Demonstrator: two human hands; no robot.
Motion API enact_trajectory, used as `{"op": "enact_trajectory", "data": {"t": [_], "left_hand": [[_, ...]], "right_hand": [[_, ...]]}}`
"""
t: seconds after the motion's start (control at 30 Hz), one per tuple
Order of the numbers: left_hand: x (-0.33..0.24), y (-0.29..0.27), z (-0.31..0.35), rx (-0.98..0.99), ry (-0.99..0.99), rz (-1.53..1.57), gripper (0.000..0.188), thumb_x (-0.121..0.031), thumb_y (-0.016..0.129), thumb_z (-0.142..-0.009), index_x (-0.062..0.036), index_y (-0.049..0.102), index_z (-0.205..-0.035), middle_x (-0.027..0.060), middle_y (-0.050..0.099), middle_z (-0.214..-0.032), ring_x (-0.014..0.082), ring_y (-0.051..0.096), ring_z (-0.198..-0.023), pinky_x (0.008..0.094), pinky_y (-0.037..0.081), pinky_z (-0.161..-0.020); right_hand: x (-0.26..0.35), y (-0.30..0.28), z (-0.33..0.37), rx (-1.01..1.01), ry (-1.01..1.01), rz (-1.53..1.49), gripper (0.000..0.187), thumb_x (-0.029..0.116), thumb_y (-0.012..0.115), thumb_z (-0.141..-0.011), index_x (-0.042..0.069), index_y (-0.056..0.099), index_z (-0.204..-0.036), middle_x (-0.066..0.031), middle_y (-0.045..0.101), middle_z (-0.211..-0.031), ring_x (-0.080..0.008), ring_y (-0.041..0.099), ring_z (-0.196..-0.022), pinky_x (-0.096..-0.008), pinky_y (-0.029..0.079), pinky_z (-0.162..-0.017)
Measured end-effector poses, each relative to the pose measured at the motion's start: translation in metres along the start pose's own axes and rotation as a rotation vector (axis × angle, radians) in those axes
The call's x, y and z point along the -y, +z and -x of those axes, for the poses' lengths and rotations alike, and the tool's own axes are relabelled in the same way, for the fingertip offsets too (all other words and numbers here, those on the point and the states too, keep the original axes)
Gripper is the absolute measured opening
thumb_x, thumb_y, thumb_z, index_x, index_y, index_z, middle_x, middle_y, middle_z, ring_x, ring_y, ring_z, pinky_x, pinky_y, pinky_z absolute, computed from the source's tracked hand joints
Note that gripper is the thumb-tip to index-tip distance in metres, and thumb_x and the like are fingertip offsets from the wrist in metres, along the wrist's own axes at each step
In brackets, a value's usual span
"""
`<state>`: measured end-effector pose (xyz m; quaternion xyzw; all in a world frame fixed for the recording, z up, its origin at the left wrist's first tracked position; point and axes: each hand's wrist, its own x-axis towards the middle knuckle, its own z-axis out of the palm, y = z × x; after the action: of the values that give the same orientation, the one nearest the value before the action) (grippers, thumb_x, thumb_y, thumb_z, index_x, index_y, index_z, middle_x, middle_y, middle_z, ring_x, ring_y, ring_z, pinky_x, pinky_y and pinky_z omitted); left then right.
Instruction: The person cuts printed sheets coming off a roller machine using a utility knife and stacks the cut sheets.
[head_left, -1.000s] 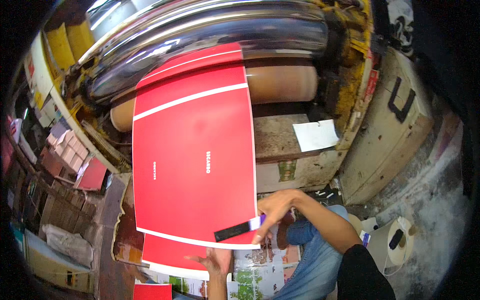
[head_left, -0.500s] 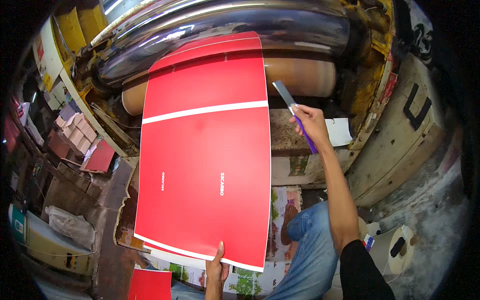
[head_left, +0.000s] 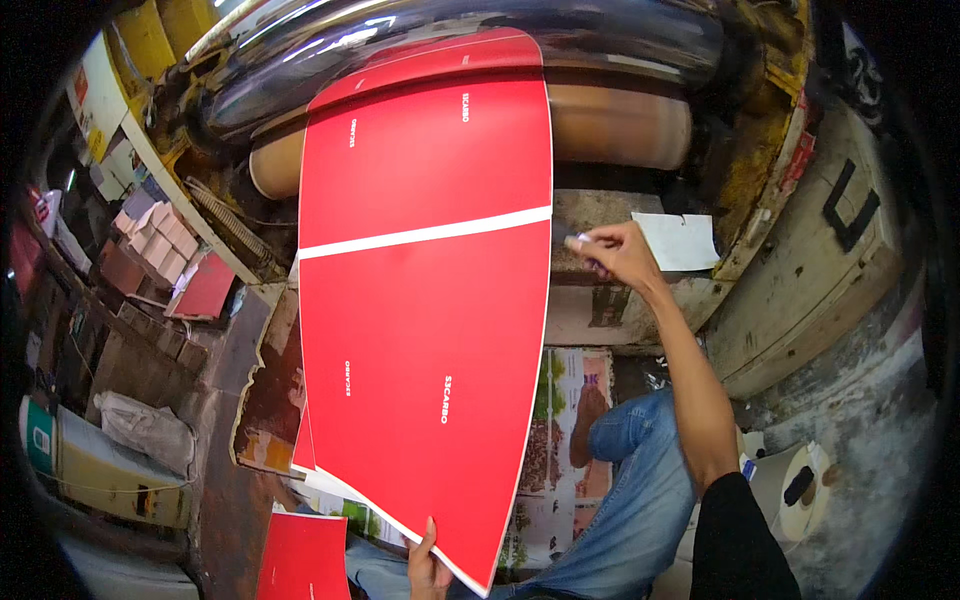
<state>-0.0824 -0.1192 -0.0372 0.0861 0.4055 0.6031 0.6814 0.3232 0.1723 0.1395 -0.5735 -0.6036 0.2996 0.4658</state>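
A long glossy red printed sheet with white edging and small white lettering hangs from the rollers toward me. Across it runs a white band. My left hand pinches its lower edge, thumb on top, and the near right corner droops lowest. To the right of the sheet, level with the band, my right hand is closed around a purple-handled cutter knife. Only a bit of the knife shows; its blade cannot be made out.
Shiny metal rollers and a brown roll span the far side. White paper lies on the ledge at right. Another red sheet sits low at left. A grey cabinet stands right, with a white roll below.
The sheet's near edge has come closer to me and now slants, its right corner lower. My left hand has moved nearer. My right hand has turned, and the knife blade no longer shows.
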Motion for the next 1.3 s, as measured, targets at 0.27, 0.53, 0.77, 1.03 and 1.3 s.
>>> {"op": "enact_trajectory", "data": {"t": [0.27,0.53,0.77,1.03,1.3], "left_hand": [[-0.018,-0.115,0.033,-0.157,-0.096,-0.224,0.065,-0.013,0.065,-0.088,-0.0069,0.03,-0.142,0.0139,0.047,-0.136,0.026,0.049,-0.123,0.0425,0.047,-0.099],[-0.074,-0.138,0.087,-0.228,-0.098,-0.363,0.073,-0.008,0.068,-0.085,-0.0104,0.026,-0.145,0.0128,0.043,-0.14,0.0245,0.046,-0.126,0.041,0.046,-0.1],[-0.041,-0.135,-0.007,-0.26,0.092,-0.228,0.06,0.006,0.066,-0.083,-0.0036,0.04,-0.136,0.0136,0.054,-0.128,0.0255,0.057,-0.113,0.0379,0.05,-0.098],[-0.013,-0.117,-0.144,-0.45,-0.003,-0.199,0.057,-0.011,0.077,-0.081,0.006,0.045,-0.124,0.015,0.062,-0.108,0.0212,0.064,-0.083,0.0389,0.06,-0.068],[0.006,0.108,-0.13,0.283,0.088,-0.723,0.104,-0.039,0.086,-0.066,0.0024,0.027,-0.142,0.0184,0.037,-0.14,0.0276,0.044,-0.124,0.0448,0.033,-0.11]], "right_hand": [[-0.06,0.02,-0.03,-0.05,0.566,-0.249,0.055,0.058,0.068,-0.08,0.007,0.058,-0.063,-0.0003,0.051,-0.055,-0.0112,0.048,-0.046,-0.0252,0.042,-0.05],[-0.041,0.055,-0.048,-0.02,0.167,-0.851,0.035,0.045,0.059,-0.092,0.011,0.056,-0.1,0.0013,0.054,-0.074,-0.0056,0.05,-0.056,-0.0178,0.035,-0.04],[0.013,0.075,-0.017,-0.224,0.015,-0.836,0.072,0.063,0.057,-0.084,0.011,0.048,-0.133,-0.007,0.058,-0.118,-0.0177,0.057,-0.108,-0.0319,0.048,-0.089],[0.05,0.071,-0.003,-0.029,0.01,-1.133,0.094,0.076,0.043,-0.083,-0.001,0.041,-0.137,-0.0138,0.051,-0.132,-0.0263,0.046,-0.123,-0.04,0.036,-0.104],[0.049,0.047,0.023,0.031,0.044,-1.053,0.102,0.082,0.034,-0.082,-0.003,0.042,-0.137,-0.0147,0.051,-0.133,-0.025,0.047,-0.123,-0.0381,0.037,-0.103]]}}
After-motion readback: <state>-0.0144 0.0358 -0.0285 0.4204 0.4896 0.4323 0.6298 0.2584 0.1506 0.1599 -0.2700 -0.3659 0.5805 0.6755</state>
